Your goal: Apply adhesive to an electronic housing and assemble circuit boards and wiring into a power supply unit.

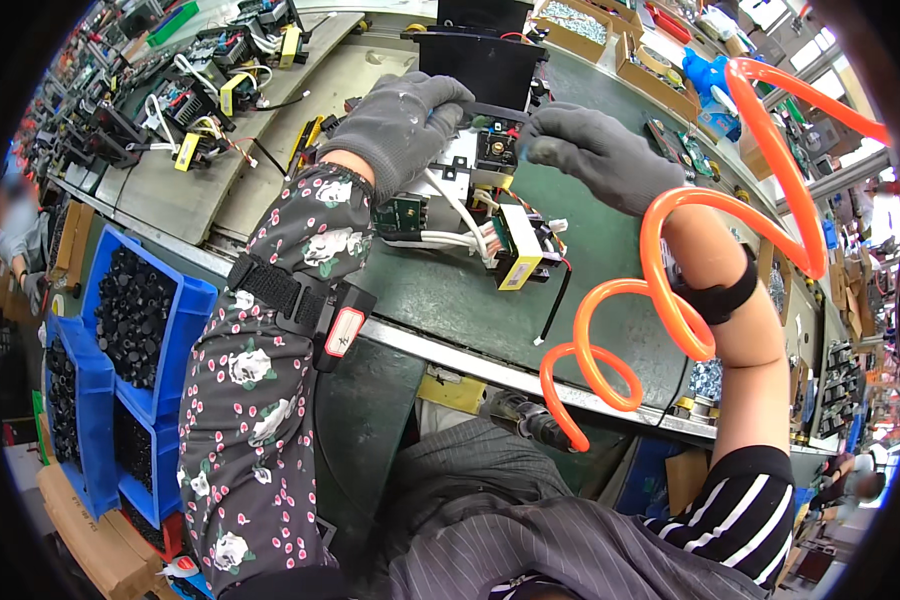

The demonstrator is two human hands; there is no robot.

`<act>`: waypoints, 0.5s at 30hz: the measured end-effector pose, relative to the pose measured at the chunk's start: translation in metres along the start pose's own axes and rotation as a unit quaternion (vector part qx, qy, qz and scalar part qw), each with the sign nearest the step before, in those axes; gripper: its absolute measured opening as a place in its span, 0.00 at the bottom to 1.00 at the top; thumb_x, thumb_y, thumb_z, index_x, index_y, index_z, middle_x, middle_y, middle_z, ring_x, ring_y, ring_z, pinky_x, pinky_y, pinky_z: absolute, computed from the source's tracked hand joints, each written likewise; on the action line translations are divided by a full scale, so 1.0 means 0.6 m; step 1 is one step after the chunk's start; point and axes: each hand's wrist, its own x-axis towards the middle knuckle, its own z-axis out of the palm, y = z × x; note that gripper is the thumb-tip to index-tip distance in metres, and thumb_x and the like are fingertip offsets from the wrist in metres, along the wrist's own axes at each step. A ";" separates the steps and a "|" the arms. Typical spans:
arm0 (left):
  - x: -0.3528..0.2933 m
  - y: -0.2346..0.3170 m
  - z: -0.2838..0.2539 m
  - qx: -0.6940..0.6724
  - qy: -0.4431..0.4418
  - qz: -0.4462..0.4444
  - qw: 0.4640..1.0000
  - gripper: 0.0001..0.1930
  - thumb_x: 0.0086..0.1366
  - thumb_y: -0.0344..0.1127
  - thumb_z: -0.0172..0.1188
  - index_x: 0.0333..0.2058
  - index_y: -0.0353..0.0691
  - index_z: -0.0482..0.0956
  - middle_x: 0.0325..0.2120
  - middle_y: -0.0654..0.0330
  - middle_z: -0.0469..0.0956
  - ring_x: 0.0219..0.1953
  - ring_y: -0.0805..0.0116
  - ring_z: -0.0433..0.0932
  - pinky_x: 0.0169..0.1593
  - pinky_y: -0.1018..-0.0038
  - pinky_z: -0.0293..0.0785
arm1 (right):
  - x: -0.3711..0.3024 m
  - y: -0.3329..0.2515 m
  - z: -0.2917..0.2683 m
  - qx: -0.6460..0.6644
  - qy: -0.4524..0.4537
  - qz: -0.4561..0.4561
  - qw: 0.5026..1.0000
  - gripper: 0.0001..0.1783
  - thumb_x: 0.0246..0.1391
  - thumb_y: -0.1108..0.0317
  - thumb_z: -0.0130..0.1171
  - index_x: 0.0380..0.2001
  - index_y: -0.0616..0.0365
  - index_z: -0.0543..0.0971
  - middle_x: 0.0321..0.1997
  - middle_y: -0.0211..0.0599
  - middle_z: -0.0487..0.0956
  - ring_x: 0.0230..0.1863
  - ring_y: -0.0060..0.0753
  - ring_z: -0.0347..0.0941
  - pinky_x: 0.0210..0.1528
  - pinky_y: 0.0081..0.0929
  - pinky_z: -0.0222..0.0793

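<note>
A circuit assembly [451,178] with a metal plate, white cables and a black panel [475,70] standing behind it lies on the green workbench in front of me. My left hand [398,130], in a grey glove, is over its left side with fingers bent and pressed together; whatever they grip is hidden. From the right, my gloved right hand [600,155] reaches its closed fingertips beside a small square black part with a brass-coloured centre [497,148]. I cannot make out what those fingertips hold. A yellow-labelled transformer [518,250] hangs off the assembly's near side by wires.
An orange coiled air hose [650,240] loops past my right forearm. Blue bins [185,310] of small black parts stand at left. More wired assemblies [185,105] sit at far left. Cardboard boxes [660,85] of hardware line the back right.
</note>
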 end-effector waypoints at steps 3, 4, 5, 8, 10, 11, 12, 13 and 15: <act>-0.001 0.003 0.004 -0.015 -0.008 -0.017 1.000 0.13 0.66 0.39 0.49 0.45 0.45 0.76 0.39 0.54 0.75 0.47 0.54 0.69 0.53 0.64 0.64 | 0.003 -0.017 -0.012 -0.121 -0.044 0.055 0.990 0.13 0.61 0.63 0.48 0.37 0.63 0.73 0.31 0.35 0.75 0.36 0.28 0.70 0.42 0.29 0.67; -0.001 0.001 0.003 -0.015 -0.005 -0.016 1.000 0.12 0.66 0.39 0.49 0.45 0.45 0.76 0.38 0.54 0.75 0.47 0.54 0.70 0.52 0.64 0.64 | 0.006 -0.016 -0.011 -0.121 -0.049 0.054 0.990 0.13 0.61 0.63 0.48 0.37 0.63 0.73 0.31 0.35 0.75 0.36 0.28 0.70 0.42 0.29 0.67; 0.001 -0.001 0.004 -0.017 -0.006 -0.019 1.000 0.12 0.66 0.40 0.49 0.44 0.45 0.76 0.38 0.54 0.75 0.47 0.54 0.70 0.52 0.64 0.64 | 0.011 -0.011 -0.010 -0.062 -0.036 0.061 0.996 0.13 0.61 0.63 0.49 0.37 0.64 0.74 0.31 0.35 0.76 0.35 0.26 0.71 0.41 0.28 0.67; 0.003 -0.009 0.005 -0.009 0.016 0.014 1.000 0.12 0.66 0.39 0.50 0.44 0.44 0.76 0.38 0.53 0.75 0.44 0.54 0.72 0.49 0.65 0.66 | 0.035 -0.019 -0.032 -0.016 -0.063 0.067 0.996 0.14 0.56 0.60 0.54 0.34 0.61 0.79 0.31 0.42 0.80 0.35 0.36 0.77 0.42 0.31 0.70; 0.012 -0.011 -0.005 -0.037 -0.024 -0.006 0.999 0.15 0.65 0.40 0.52 0.47 0.44 0.75 0.39 0.54 0.76 0.42 0.58 0.75 0.48 0.68 0.69 | 0.052 -0.037 -0.039 -0.012 -0.095 0.150 0.984 0.13 0.55 0.64 0.54 0.36 0.63 0.79 0.28 0.30 0.75 0.32 0.20 0.68 0.37 0.21 0.66; 0.011 0.002 -0.008 -0.047 -0.013 -0.021 0.999 0.13 0.64 0.39 0.51 0.45 0.43 0.76 0.38 0.52 0.76 0.44 0.55 0.74 0.49 0.66 0.68 | 0.050 -0.025 -0.036 0.022 -0.073 0.117 0.990 0.14 0.54 0.62 0.55 0.36 0.62 0.79 0.28 0.29 0.75 0.32 0.19 0.68 0.37 0.21 0.65; 0.008 0.016 -0.010 -0.056 -0.001 -0.036 0.998 0.12 0.64 0.38 0.51 0.42 0.42 0.77 0.37 0.49 0.76 0.45 0.53 0.73 0.50 0.63 0.68 | 0.052 -0.022 -0.043 -0.005 -0.093 0.136 0.986 0.14 0.53 0.62 0.56 0.36 0.62 0.80 0.27 0.30 0.74 0.31 0.21 0.68 0.36 0.22 0.65; 0.008 0.019 -0.012 -0.068 -0.004 -0.044 0.997 0.12 0.64 0.37 0.50 0.42 0.42 0.77 0.37 0.50 0.76 0.45 0.52 0.73 0.50 0.63 0.68 | 0.055 -0.020 -0.042 -0.023 -0.096 0.104 0.990 0.14 0.52 0.62 0.56 0.36 0.61 0.80 0.26 0.32 0.74 0.31 0.23 0.69 0.35 0.24 0.65; 0.007 0.022 -0.014 -0.064 -0.012 -0.049 0.997 0.12 0.64 0.38 0.49 0.42 0.42 0.77 0.37 0.50 0.76 0.45 0.52 0.73 0.50 0.64 0.68 | 0.058 -0.022 -0.040 -0.040 -0.100 0.071 0.992 0.14 0.52 0.61 0.56 0.36 0.61 0.79 0.26 0.34 0.74 0.30 0.26 0.70 0.35 0.27 0.66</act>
